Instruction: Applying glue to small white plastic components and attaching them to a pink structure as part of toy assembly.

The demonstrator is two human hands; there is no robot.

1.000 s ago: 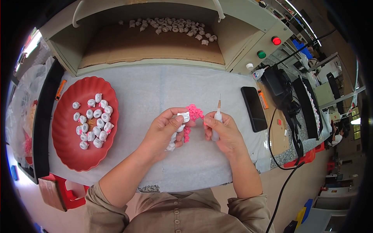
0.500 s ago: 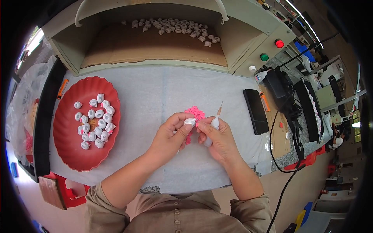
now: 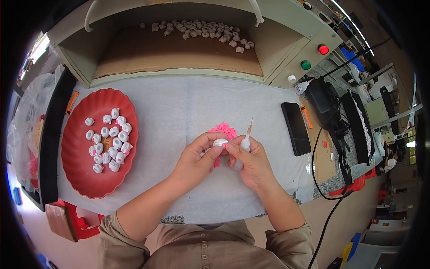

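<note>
There it was, the white piece [image 3: 219,142], up front and centre between my fingertips, just above the covered table and nearer to me than the cupboard! Smooth, rounded and glossy, it met a tiny pink bit [image 3: 225,145] on its right side. My left hand [image 3: 193,154] had it pinched, thumb on the near side, fingers curled behind. In came my right hand [image 3: 254,163], closed around a needle bottle [image 3: 245,143], thumb and forefinger at the pink bit. Both forearms angled inward from below, hands all but touching, and the needle pointed up and away from me.

Just beyond my fingers lay a heap of pink bits [image 3: 227,129] on the pale table cover [image 3: 161,107]. Off to the left, a fluted red bowl [image 3: 74,152] held a scatter of white pieces [image 3: 105,132], some with pink on them, some showing grey patches. Over on the right lay a black phone [image 3: 295,128], an orange stick [image 3: 306,117] just beside it. And the writing? A small glue bottle [image 3: 302,87] wore a coloured label, its print too small to read. At the back, more white lumps [image 3: 197,32] sat inside the cupboard [image 3: 174,62], red button [image 3: 323,49] and green button [image 3: 306,65] on its frame.
</note>
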